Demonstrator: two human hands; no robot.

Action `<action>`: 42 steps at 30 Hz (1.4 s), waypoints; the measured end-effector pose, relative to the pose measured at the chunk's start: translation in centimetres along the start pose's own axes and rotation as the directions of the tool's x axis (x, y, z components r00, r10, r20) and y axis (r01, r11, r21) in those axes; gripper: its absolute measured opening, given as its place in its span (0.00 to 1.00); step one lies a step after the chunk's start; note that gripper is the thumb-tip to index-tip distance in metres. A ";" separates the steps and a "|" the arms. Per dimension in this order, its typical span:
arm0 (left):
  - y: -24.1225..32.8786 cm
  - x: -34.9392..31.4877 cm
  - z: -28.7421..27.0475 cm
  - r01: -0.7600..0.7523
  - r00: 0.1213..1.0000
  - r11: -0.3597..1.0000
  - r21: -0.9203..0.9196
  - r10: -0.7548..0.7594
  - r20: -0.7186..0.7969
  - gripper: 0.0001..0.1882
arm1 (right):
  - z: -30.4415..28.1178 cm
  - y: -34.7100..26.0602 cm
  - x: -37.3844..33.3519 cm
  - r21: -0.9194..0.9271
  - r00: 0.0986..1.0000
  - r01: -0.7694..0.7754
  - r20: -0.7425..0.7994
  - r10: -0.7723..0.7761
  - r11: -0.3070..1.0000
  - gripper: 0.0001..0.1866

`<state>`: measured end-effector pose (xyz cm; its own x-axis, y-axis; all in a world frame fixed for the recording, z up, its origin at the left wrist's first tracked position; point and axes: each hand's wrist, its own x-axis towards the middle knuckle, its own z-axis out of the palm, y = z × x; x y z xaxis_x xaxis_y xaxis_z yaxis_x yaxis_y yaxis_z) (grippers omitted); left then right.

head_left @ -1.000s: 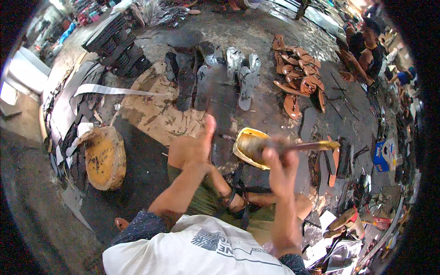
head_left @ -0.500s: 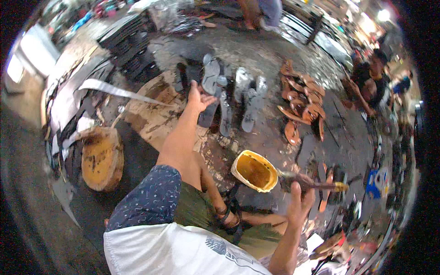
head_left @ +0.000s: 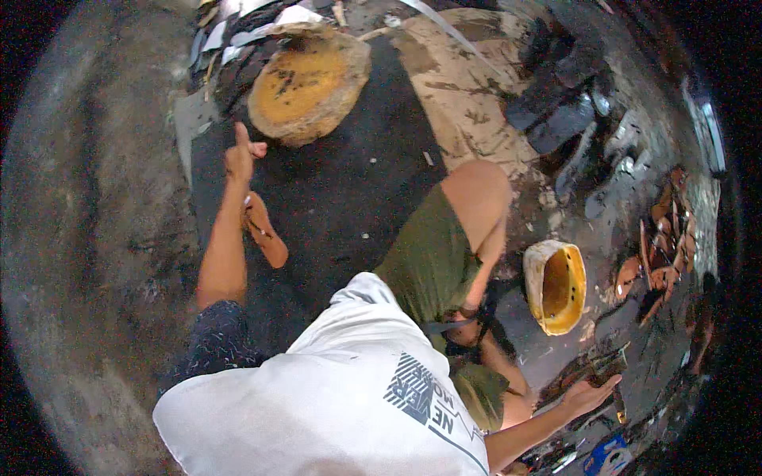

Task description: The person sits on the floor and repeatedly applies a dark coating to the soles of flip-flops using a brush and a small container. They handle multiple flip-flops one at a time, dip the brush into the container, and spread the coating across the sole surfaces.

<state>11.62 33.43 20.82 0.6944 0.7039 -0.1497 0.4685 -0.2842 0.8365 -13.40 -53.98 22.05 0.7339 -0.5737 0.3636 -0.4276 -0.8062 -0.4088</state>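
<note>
My left hand (head_left: 240,157) is at the upper left with its fingers apart and nothing seen in it, beside the rim of a round wooden block (head_left: 309,87). Next to my left forearm, a tan flip-flop sandal (head_left: 266,232) lies on a dark mat. At the lower right, my right hand (head_left: 589,397) looks closed on a dark-handled tool (head_left: 620,408) with a yellow end tip and a flat greyish far end. Its fingers partly hide the handle, so the tool's exact kind is unclear. An open yellow-lined container (head_left: 578,289) stands beyond that hand.
Several brown sandals (head_left: 663,238) lie piled at the right. Dark and grey sandals (head_left: 567,127) rest near a stained cardboard sheet (head_left: 468,103) at the upper right. My bent knee (head_left: 480,194) rises in the middle. A blue and white packet (head_left: 609,456) lies at the lower right.
My view has swung left and down. My left hand has left the grey sandals and moved over to the wooden block. My right hand remains at the tool, farther from the container.
</note>
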 end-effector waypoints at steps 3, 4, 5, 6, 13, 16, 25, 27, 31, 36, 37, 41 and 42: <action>-11.0 -1.7 -3.5 -0.189 0.875 0.693 0.696 0.440 -0.200 0.36 | 1.8 0.3 -0.1 -0.010 0.987 -0.136 0.081 0.137 0.991 0.26; -13.4 -3.2 -3.3 -0.086 0.916 0.666 0.741 0.345 -0.204 0.36 | 1.9 0.5 -0.4 -0.131 0.979 -0.157 0.111 0.172 0.979 0.25; -15.8 -4.9 -4.0 0.023 0.944 0.613 0.790 0.247 -0.219 0.37 | 2.0 -3.4 0.0 -0.256 0.957 -0.188 0.171 0.236 0.948 0.25; -18.0 -6.1 -2.1 -0.011 0.970 0.681 0.732 0.187 -0.159 0.36 | -0.2 -8.2 0.6 -0.418 0.925 -0.227 0.189 0.328 0.880 0.24; -22.5 -9.1 -0.6 -0.277 0.934 0.902 0.330 0.333 -0.129 0.39 | 10.6 -13.4 2.0 0.126 0.869 -0.227 0.474 0.143 0.966 0.21; -8.3 -12.9 3.9 -0.340 0.940 0.893 0.295 0.315 0.130 0.37 | 12.5 -15.2 1.1 0.137 0.924 -0.043 0.382 -0.013 0.990 0.19; 10.5 -22.2 16.9 -0.538 0.518 0.819 -0.200 0.508 0.688 0.31 | 2.0 -14.2 0.8 0.532 0.951 -0.258 0.287 0.115 0.807 0.16; 10.9 -21.5 18.3 -0.347 0.469 0.855 -0.386 0.514 0.718 0.32 | -1.4 -8.5 -2.3 -0.049 0.945 -0.052 0.321 0.065 0.997 0.15; 19.8 -25.3 19.1 0.163 0.497 0.811 -0.562 0.424 0.757 0.30 | -8.4 -6.5 -1.9 0.370 0.874 -0.443 -0.024 0.485 0.817 0.18; 21.3 -32.4 25.3 0.611 0.022 0.672 -0.418 0.514 0.858 0.30 | -7.0 -17.5 1.4 0.817 0.709 -0.350 -0.090 0.700 0.459 0.26; 21.5 -34.4 25.3 0.609 0.049 0.683 -0.403 0.475 0.879 0.31 | -5.9 -20.5 1.9 0.837 0.797 -0.275 -0.077 0.599 0.473 0.25; 18.6 -37.6 27.3 0.754 -0.282 0.639 -0.149 0.520 0.806 0.28 | -4.7 -29.8 3.6 0.818 0.962 -0.100 -0.065 0.264 0.567 0.16; 18.4 -39.2 26.7 0.765 -0.263 0.631 -0.127 0.487 0.833 0.28 | -3.3 -29.8 3.5 0.800 0.981 -0.020 -0.101 0.168 0.600 0.16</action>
<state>7.64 -16.76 27.98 0.5004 -0.8657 0.0074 0.7576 0.4421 0.4802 0.18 -32.46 38.31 0.5948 -0.7123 0.3726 0.1506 -0.3566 -0.9220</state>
